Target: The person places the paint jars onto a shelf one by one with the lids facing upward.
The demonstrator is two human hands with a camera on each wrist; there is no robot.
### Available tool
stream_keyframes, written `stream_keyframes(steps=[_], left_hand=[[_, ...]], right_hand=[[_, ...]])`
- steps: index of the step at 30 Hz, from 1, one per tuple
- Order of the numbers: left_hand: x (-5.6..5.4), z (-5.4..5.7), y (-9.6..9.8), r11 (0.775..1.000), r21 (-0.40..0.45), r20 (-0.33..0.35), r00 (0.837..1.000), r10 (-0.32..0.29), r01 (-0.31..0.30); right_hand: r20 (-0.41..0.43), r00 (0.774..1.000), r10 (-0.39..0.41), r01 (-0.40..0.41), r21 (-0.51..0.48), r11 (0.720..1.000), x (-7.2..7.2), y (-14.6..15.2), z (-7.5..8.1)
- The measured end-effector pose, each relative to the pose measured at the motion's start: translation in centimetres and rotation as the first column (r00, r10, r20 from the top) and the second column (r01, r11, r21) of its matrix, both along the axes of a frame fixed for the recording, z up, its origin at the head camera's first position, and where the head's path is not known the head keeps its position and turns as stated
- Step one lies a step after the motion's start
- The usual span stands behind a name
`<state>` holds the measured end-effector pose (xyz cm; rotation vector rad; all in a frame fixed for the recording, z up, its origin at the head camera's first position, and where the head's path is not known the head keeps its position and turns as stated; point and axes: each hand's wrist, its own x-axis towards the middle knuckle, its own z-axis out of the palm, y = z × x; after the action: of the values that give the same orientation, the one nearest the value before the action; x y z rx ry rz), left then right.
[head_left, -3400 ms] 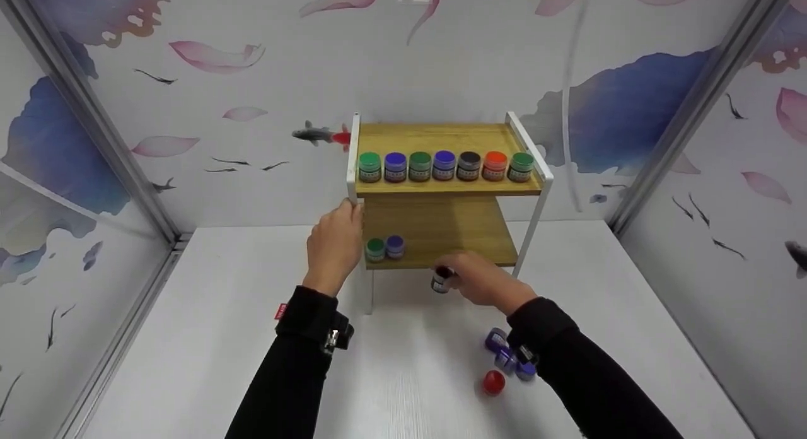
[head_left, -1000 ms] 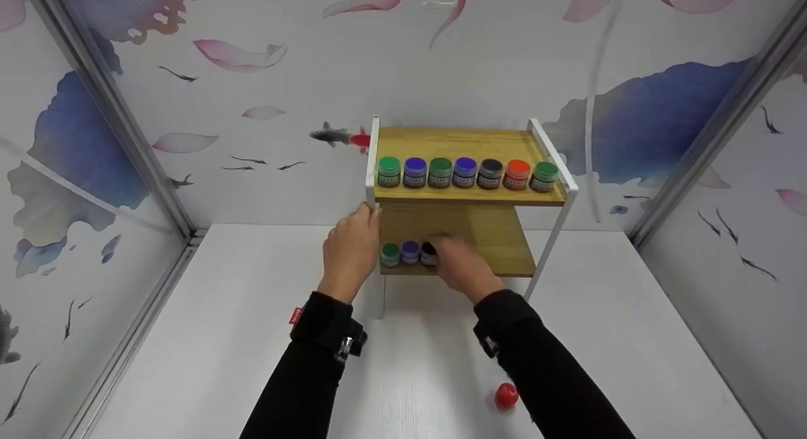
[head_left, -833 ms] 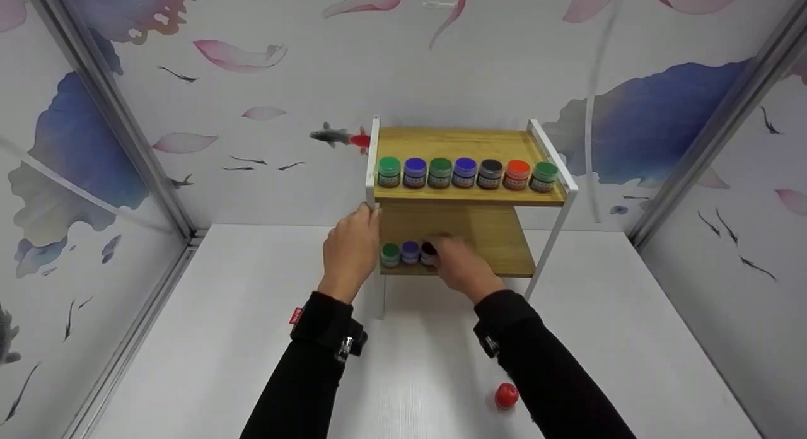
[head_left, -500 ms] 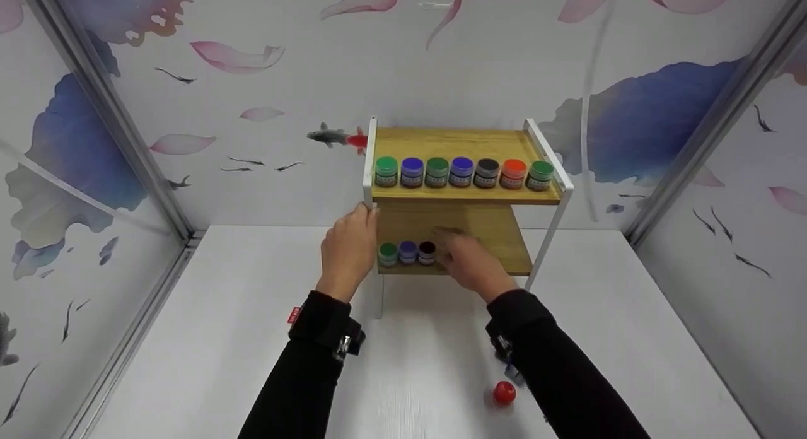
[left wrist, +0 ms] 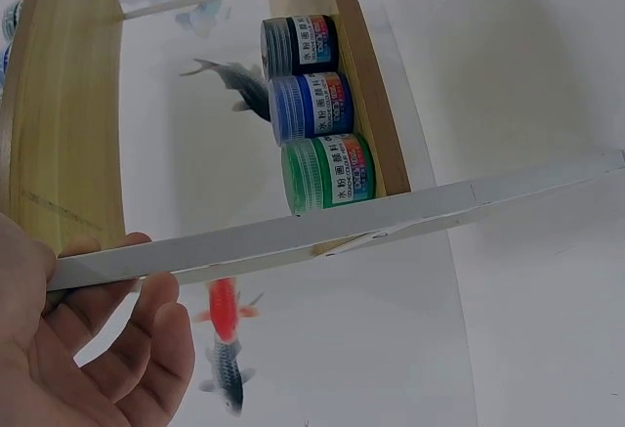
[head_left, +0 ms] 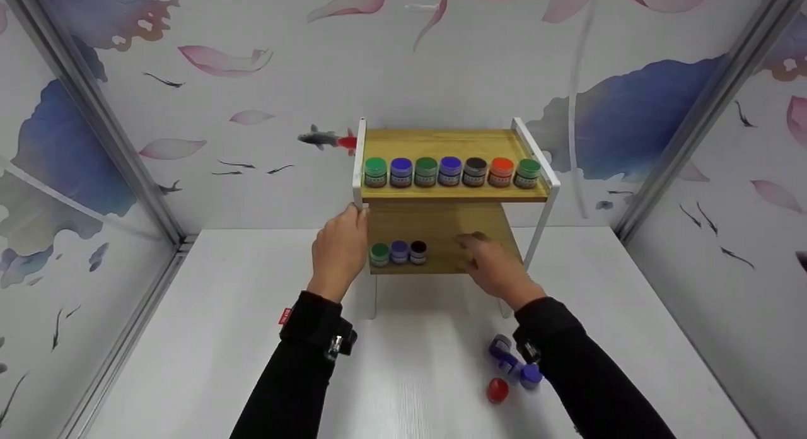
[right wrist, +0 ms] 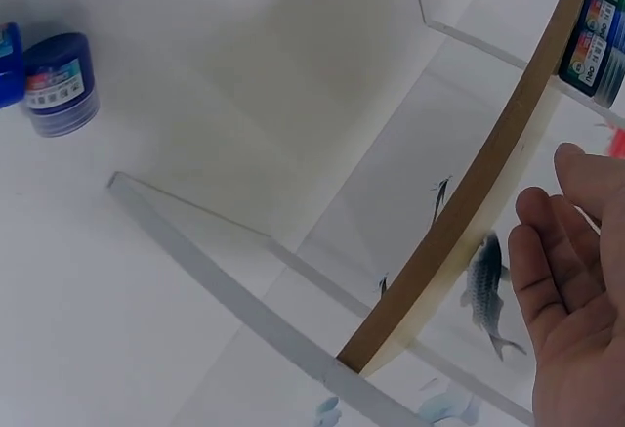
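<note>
My left hand (head_left: 339, 250) grips the white left post (left wrist: 391, 220) of a two-tier wooden shelf rack (head_left: 441, 139), its fingers curled round it. On the lower board (head_left: 441, 228) a green paint jar (head_left: 379, 254), a purple-blue one (head_left: 399, 251) and a dark one (head_left: 418, 252) stand side by side at the front left. To the right of the dark jar, my right hand (head_left: 495, 265) is over the lower board's front with nothing in it. In the right wrist view its fingers (right wrist: 542, 271) are loosely bent.
Several paint jars, among them an orange-capped one (head_left: 501, 172), line the front of the upper board. Near my right forearm, several blue jars (head_left: 530, 376) and a red-topped piece (head_left: 497, 390) lie on the white table (head_left: 252, 363). Patterned panels enclose the table at the back and sides.
My right hand brought the dark jar from in front of the rack onto the lower board, let it go beside the purple-blue one and moved off right. The left hand stays at the post.
</note>
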<state>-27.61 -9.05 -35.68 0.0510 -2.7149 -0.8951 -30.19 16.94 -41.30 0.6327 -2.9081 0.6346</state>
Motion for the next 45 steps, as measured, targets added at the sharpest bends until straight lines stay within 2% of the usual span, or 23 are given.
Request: stream_keyframes(steps=[6,8,13,20,24,27,33,38,45], left_hand=[[0.0,0.1,-0.4,1.0,-0.002,0.008,1.0,0.001,-0.001],[0.1,0.2,-0.5,1.0,-0.003,0.009,1.0,0.0,0.0],[0.0,0.2,-0.7,1.0,-0.002,0.005,1.0,0.003,-0.003],[-0.1,0.3,-0.7,1.0,0.01,0.011,1.0,0.005,-0.005],[0.0,0.1,-0.7,1.0,-0.019,-0.016,1.0,-0.002,0.002],[-0.1,-0.1,-0.7,0.999,-0.035,-0.034,0.999,-0.006,0.005],[0.0,-0.1,-0.5,1.0,-0.019,-0.023,1.0,-0.007,0.006],[0.1,0.0,-0.3,1.0,-0.006,0.0,1.0,-0.004,0.004],[0.2,0.0,0.0,1.0,-0.008,0.008,1.0,-0.003,0.003]], right_hand=[[-0.079,0.996,0.039,-0.038,0.011,0.999,0.9,1.6,-0.5],[-0.076,0.996,0.057,-0.056,0.012,0.998,1.1,2.0,-0.8],[0.01,0.996,0.09,-0.09,0.037,0.995,2.1,2.9,-1.7],[0.113,0.982,0.154,-0.17,0.149,0.974,3.7,3.6,-2.7],[0.161,0.964,0.212,-0.239,0.17,0.956,4.7,3.9,-3.4],[0.231,0.948,0.219,-0.263,0.182,0.947,5.4,3.9,-4.0],[0.359,0.912,0.199,-0.288,0.213,0.934,6.7,4.1,-5.6],[0.458,0.876,0.15,-0.284,0.238,0.929,7.8,4.0,-6.8],[0.516,0.846,0.136,-0.317,0.281,0.906,9.4,4.4,-8.2]])
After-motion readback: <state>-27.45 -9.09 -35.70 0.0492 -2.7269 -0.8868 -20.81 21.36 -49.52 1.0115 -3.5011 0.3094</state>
